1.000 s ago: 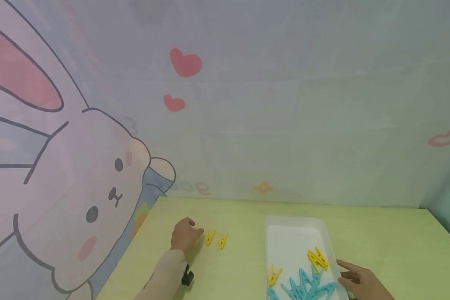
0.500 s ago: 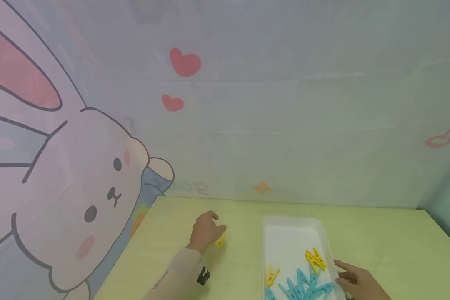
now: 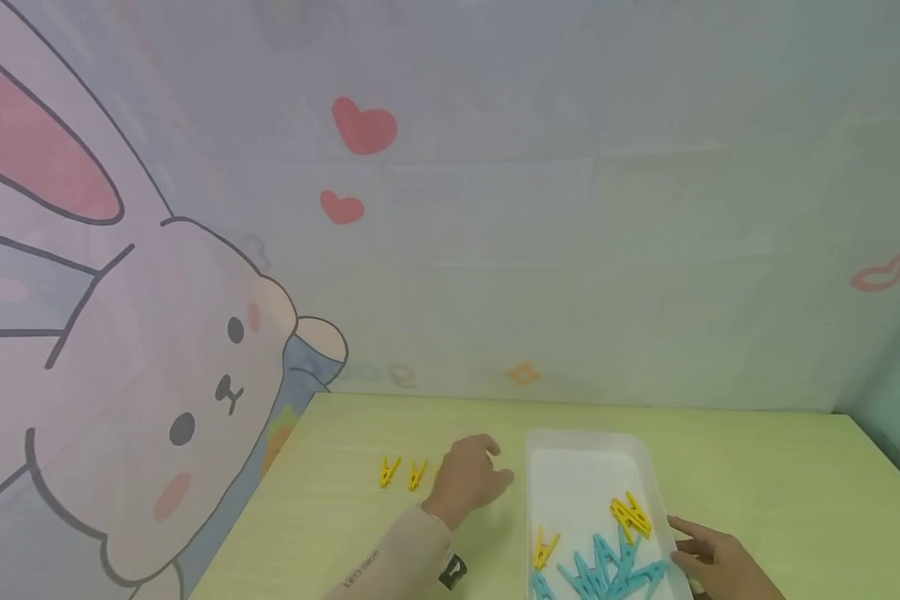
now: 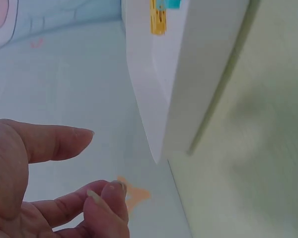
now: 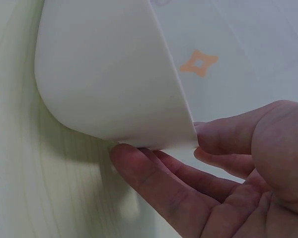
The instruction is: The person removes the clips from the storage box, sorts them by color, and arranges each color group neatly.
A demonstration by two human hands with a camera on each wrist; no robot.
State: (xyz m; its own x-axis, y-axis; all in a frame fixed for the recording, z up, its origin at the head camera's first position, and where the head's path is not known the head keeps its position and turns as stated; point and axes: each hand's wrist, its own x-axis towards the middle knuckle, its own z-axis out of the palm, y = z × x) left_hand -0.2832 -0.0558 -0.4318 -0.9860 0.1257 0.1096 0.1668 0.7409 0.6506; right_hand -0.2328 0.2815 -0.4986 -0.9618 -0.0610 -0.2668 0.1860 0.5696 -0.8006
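Note:
My left hand [image 3: 467, 479] hovers just left of the white plastic tray [image 3: 536, 467] with thumb and fingers apart. In the left wrist view, nothing shows between the thumb [image 4: 54, 144] and fingertips [image 4: 107, 203]. My right hand [image 3: 720, 567] holds the right side of the tray; in the right wrist view its thumb meets the rim while the fingers [image 5: 139, 171] bear on the outer wall. Inside the tray lie several blue clothespins [image 3: 618, 575], a yellow clothespin [image 3: 544, 550] at the left, and more yellow clothespins [image 3: 632, 517] at the right.
Two yellow clothespins, one [image 3: 387, 472] beside the other [image 3: 416, 476], lie on the pale green table [image 3: 765, 467] behind the left wrist. A wall hanging [image 3: 495, 208] with a cartoon rabbit and hearts rises behind the table.
My left hand has swept right, over the two yellow clothespins on the table, to beside the tray. Those clothespins show again behind it. My right hand stays at the tray.

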